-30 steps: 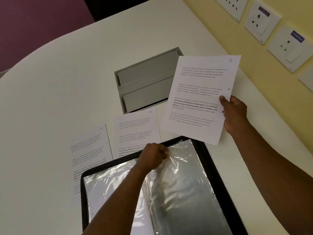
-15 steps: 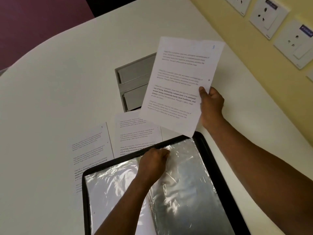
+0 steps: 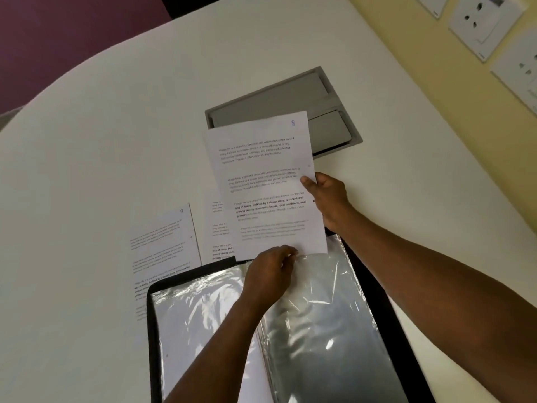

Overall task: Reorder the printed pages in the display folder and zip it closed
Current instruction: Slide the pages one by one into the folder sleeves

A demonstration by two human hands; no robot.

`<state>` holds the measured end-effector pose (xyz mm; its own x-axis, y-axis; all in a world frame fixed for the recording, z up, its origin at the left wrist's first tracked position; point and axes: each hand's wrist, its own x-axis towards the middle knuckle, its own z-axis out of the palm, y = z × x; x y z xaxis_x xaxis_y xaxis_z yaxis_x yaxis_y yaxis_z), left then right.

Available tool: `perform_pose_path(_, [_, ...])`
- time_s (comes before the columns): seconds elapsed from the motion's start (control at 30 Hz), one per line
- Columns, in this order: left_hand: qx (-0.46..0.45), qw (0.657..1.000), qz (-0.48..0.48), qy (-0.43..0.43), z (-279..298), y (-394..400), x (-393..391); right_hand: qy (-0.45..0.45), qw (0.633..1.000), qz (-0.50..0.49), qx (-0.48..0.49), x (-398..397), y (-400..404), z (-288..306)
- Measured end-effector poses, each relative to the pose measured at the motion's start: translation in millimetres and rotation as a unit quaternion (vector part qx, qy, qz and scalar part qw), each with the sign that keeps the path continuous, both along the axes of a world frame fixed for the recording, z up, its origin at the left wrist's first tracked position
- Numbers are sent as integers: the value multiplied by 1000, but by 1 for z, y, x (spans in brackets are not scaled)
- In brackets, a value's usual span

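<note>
Right hand (image 3: 329, 199) pinches a white printed page marked 8 (image 3: 268, 184) at its right edge, thumb on top, fingers behind; sheet's tilted, its bottom edge right at the top of the open black zip display folder (image 3: 374, 289). Left hand (image 3: 270, 274) is curled at the top edge of the clear plastic sleeve (image 3: 322, 315) on the folder's right side, fingertips gripping the sleeve's mouth just under the page's bottom edge; can't tell if the page has entered it. Folder lies flat on the white rounded table (image 3: 101, 170), near edge, w/ shiny sleeves both sides, left one holding a white sheet. Two more white printed pages lie flat on the table just beyond the folder: one marked 9 (image 3: 165, 245) to the left, partly under the folder's corner, another (image 3: 219, 228) beside it, mostly covered by the held page. Grey recessed hatch (image 3: 328, 120) in the tabletop sits behind the held page. White wall sockets (image 3: 479, 21) on the yellow wall, top right.
</note>
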<state>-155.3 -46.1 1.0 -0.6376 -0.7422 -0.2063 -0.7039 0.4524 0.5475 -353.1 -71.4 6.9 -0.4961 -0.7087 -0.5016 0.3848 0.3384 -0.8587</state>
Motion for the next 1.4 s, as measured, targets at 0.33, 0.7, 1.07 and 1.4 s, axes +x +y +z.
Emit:
perform_pose_path(0.33, [30,999,6,-25,-9,-4,16,11,997,64,32,-36,7,-11])
perform_pose_path(0.7, [55,998,18,-11,-13,-12,5,30,981,189,31,-16,-9,-18])
perform_pose_path(1.07, [61,997,17,-50,-14,-19,26,21,975,215,44,-75,0,-19])
perform_pose_path(1.4, [60,997,20,-45,-16,-36,43,0,966,252,62,-71,-10,-29])
